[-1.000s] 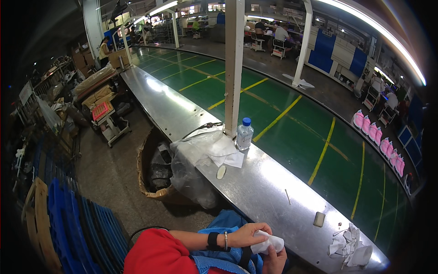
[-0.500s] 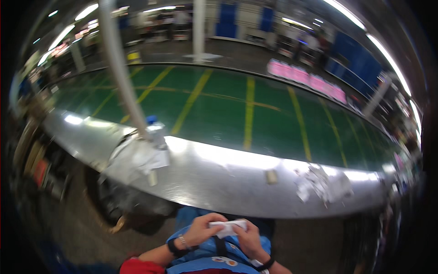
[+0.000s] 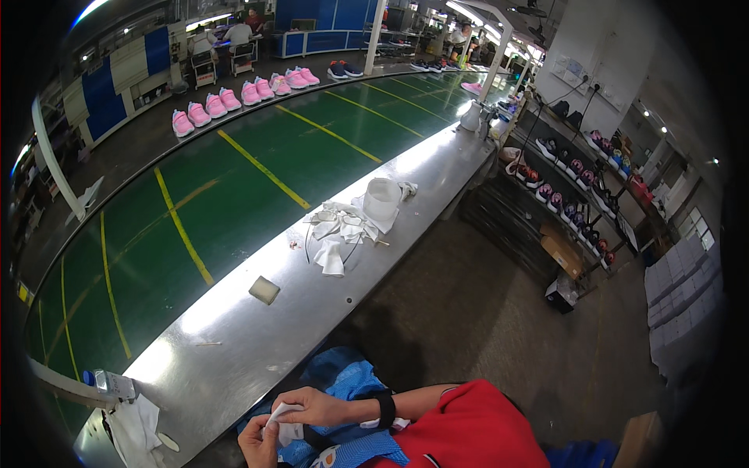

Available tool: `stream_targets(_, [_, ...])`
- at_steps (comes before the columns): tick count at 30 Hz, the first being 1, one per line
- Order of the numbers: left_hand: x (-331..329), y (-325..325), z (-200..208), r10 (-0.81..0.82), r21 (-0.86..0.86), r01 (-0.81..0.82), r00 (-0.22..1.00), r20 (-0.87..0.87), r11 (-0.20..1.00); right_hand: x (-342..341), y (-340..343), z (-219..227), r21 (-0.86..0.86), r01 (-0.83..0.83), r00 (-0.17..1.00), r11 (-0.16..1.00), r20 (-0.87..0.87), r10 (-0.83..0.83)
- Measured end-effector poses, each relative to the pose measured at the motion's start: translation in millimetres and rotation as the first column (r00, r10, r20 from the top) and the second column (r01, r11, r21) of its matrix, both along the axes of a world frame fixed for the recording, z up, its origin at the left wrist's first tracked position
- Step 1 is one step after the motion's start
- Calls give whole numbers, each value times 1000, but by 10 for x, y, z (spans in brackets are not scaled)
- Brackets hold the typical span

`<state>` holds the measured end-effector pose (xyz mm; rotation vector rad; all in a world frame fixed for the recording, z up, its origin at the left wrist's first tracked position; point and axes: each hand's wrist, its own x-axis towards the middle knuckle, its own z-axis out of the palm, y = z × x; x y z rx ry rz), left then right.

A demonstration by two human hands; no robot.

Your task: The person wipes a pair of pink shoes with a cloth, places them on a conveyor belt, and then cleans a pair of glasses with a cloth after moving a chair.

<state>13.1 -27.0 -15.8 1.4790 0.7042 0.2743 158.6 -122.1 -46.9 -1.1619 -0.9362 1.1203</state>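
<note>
My left hand (image 3: pixel 257 441) and my right hand (image 3: pixel 314 407) are together at the lower middle, over my lap, short of the metal table edge. Between their fingertips they pinch a small folded white piece (image 3: pixel 290 427) that looks like cloth or paper. Its upper end sticks up between the thumbs and fingers, and another part hangs below my right hand. A black band (image 3: pixel 385 409) circles my right wrist. My left wrist is cut off by the frame's lower part. A blue apron (image 3: pixel 343 382) covers my lap.
On the metal ledge (image 3: pixel 234 324) lie a beige block (image 3: pixel 264 290), crumpled white scraps (image 3: pixel 331 253) and a white tub (image 3: pixel 381 201). A clear bottle (image 3: pixel 117 385) stands at the left. Beyond runs a green conveyor belt (image 3: pixel 257 191); pink shoes (image 3: pixel 207 109) line its far side. Shoe racks (image 3: pixel 569 183) stand right.
The view has swung to the right, bringing the shoe racks and white tub into sight. Both hands still grip the white piece, which is now folded with one end raised.
</note>
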Motion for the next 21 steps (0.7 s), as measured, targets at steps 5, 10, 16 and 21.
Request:
stream_targets(5, [-48, 39, -89, 9, 67, -10, 1000, 16, 998, -14, 8, -3, -22, 25, 1000, 999, -3, -25])
stream_targets(10, [-27, 43, -73, 3, 42, -3, 1000, 14, 999, -20, 17, -26, -19, 46, 998, 999, -44, -47])
stream_targets(16, [-16, 28, -17, 25, 54, -26, 1000, 5, 998, -4, 6, 39, -20, 9, 999, 1000, -41, -10])
stream_targets(21, [-81, 102, -33, 15, 170, -20, 999, 31, 985, -5, 21, 9, -28, 8, 998, 1000, -56, -9])
